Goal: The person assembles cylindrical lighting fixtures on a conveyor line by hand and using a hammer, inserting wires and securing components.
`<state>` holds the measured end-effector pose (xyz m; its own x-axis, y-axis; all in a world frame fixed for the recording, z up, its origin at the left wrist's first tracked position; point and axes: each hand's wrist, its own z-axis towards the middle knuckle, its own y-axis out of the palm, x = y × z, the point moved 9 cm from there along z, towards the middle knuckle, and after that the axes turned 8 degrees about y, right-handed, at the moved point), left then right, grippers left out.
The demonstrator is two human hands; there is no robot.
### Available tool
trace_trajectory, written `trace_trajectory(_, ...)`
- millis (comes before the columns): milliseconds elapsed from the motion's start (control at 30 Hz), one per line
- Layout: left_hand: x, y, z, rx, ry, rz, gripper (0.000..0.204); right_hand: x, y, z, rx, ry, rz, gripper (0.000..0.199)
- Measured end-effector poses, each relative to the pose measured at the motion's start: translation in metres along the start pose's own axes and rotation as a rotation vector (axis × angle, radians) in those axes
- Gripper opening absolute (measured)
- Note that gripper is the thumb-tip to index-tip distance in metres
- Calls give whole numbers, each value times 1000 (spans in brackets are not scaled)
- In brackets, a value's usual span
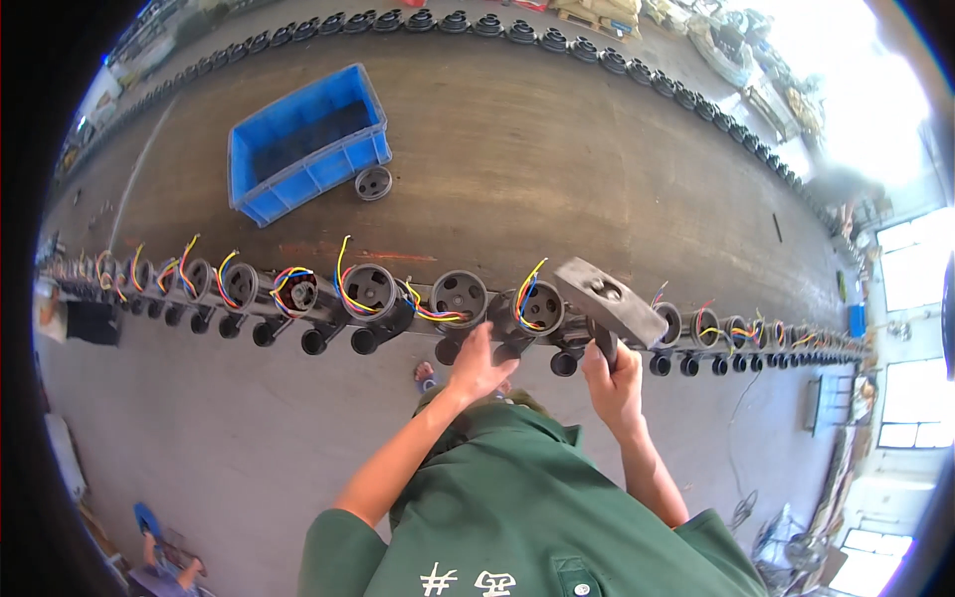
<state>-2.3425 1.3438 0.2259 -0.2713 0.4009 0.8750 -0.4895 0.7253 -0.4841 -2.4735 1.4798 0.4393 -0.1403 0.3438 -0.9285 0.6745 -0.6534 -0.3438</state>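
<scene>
My right hand (pixel 619 386) is closed round the handle of a hammer (pixel 604 298). Its blocky grey head is raised and hides part of the row of parts behind it. My left hand (pixel 478 370) is at the near side of a dark round motor housing (pixel 459 297), fingers spread and fingertips by its lower rim. I cannot tell whether they touch it. Red, blue and yellow wires (pixel 438 310) run to that housing from its left. Just right of it is another round housing (pixel 538 306) with coloured wires standing up.
Similar housings (pixel 369 290) with wires line the table's near edge. A blue plastic crate (pixel 308 149) rests on the brown tabletop (pixel 517 149), with a loose round grey part (pixel 373 183) beside it. Dark round parts (pixel 455 22) line the far edge. Another person (pixel 174 572) is at lower left.
</scene>
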Motion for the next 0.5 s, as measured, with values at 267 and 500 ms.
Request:
trace_trajectory(267,56,-13,60,278,347,-152,102,89,10,14,-60,373,-403,50)
trace_trajectory(500,41,-11,59,278,283,-234,97,35,-1,4,34,236,-51,33)
